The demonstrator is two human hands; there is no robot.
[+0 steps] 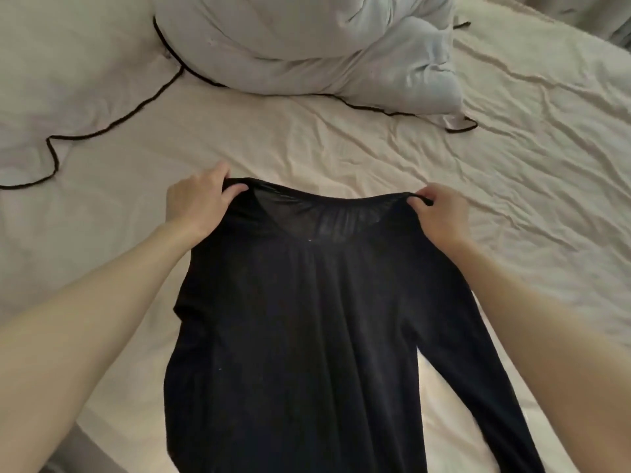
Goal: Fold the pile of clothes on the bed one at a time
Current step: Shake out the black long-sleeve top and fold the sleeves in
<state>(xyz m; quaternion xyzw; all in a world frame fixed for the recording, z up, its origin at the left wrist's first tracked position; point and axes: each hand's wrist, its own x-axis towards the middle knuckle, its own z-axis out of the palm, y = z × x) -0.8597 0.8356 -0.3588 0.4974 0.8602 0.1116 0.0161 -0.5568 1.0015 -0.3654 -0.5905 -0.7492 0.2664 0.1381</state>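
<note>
Hands, left and right, pinch black top shoulders, body hanging below.

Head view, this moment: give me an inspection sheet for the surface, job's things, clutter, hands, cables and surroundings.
Surface: cream bed sheet, wrinkled, most on the right.
Job's things: black long-sleeved top, held by its two shoulders, neckline away from the person, body hanging toward the camera.
Clutter: pale bedding with dark piping, bunched at the far side; pillow with dark piping at far left.
Hands: left hand grips the left shoulder; right hand pinches the right shoulder.
Cables: nothing seen.
Surroundings: grey floor strip at lower left; other clothes: nothing seen.
</note>
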